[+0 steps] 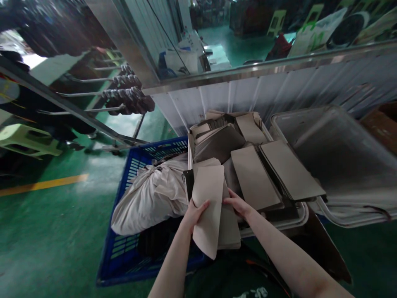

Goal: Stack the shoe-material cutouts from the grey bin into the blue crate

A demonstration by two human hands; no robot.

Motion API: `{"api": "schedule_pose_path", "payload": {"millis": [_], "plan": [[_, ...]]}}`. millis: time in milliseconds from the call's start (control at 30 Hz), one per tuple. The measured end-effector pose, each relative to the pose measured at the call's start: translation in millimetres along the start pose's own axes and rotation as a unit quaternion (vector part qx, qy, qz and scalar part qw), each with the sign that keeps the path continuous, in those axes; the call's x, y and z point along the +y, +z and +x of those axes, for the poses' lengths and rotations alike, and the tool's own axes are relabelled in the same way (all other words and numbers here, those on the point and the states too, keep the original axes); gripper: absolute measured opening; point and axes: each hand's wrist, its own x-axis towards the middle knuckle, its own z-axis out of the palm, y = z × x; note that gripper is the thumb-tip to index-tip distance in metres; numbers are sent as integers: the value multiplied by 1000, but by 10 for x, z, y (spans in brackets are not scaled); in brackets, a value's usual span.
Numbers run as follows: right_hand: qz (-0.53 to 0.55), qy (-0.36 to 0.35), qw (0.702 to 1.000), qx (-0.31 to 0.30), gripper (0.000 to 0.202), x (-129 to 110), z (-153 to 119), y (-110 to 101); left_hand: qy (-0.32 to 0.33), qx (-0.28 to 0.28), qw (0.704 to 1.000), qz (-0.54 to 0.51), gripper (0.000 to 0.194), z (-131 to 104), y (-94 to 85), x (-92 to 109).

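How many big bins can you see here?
3. A blue crate on the left holds a cloth bundle. A white bin in the middle is full of tan sheets. A clear tub sits on the right. Others may be hidden.

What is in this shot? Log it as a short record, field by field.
left hand: left hand grips the edge of a tan flat sheet
right hand: right hand rests on the stack of tan sheets beneath
tray: pale plastic tray piled with brown flat pieces
crate: blue slotted plastic crate holding a beige cloth bundle
right side: clear plastic bin
floor: green floor
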Motion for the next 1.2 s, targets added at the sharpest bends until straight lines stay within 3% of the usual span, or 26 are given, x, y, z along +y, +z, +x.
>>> {"api": "schedule_pose_path", "payload": {"millis": [67, 167, 267, 400, 533, 633, 733, 833, 1000, 1100, 1200], "plan": [[21, 3, 1000, -16, 56, 33, -42, 41, -79, -134, 983, -102, 65, -50, -217, -7], [30, 13, 999, -31, 58, 75, -67, 168, -151, -186, 957, -161, 55, -121, -477, -79], [30, -7, 998, -56, 65, 117, -44, 348, -159, -146, 961, -175, 55, -169, -552, -165], [43, -28, 995, -85, 65, 129, -8, 484, -96, -30, 986, -135, 59, -243, -495, -164], [99, 30, 986, -131, 47, 16, 13, 413, -40, 44, 995, -75, 70, -384, -502, 40], [133, 40, 979, -150, 65, -128, 47, 293, -50, 44, 997, -42, 76, -549, -600, 199], [113, 45, 984, -131, 61, -253, 80, 139, -146, -59, 985, -64, 74, -742, -736, 234], [92, 99, 984, -116, 68, -360, 68, -86, -222, -183, 951, -110, 71, -868, -829, 174], [36, 208, 964, -162, 84, -667, -73, -559, -222, -301, 923, -94, 70, -844, -756, 187], [-15, 219, 966, -135, 65, -885, -161, -739, -207, -361, 907, -63, 74, -814, -603, 247], [-121, 273, 943, -148, 38, -952, -239, -764, -208, -364, 906, -52, 76, -802, -479, 239]]}}
